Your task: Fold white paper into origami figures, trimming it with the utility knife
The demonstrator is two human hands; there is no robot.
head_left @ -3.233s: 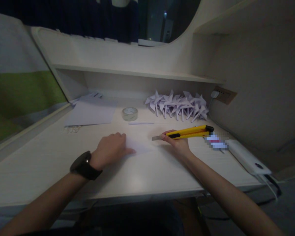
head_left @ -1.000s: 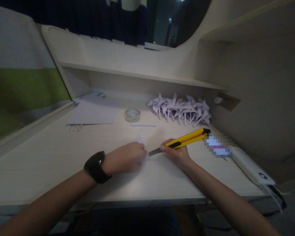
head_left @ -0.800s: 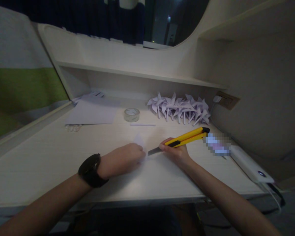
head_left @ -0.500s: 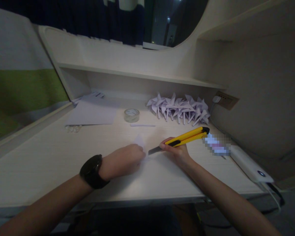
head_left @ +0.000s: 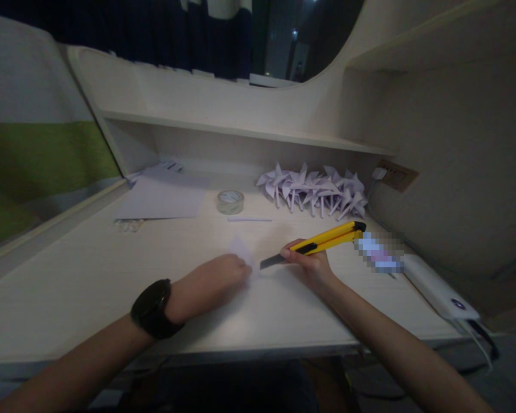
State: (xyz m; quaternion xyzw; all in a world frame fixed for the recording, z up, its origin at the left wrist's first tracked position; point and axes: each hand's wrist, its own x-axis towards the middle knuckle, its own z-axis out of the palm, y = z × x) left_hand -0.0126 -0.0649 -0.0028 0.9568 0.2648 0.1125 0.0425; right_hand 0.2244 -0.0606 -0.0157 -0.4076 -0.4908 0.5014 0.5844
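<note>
The left hand [head_left: 210, 285] is pinching a small piece of paper [head_left: 241, 246] at the middle of the bench [head_left: 81, 281], while the right hand [head_left: 313, 267] is gripping a yellow knife [head_left: 332, 234] whose blade [head_left: 272, 262] is pointing toward the paper from just beside it, and a tape roll [head_left: 230, 202] and pinwheels [head_left: 313, 188] are sitting behind.

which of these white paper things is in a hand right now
The small sheet, held in the left hand near the yellow cutter. The large sheet, thin stick and pinwheels lie farther back, touched by neither hand.
</note>
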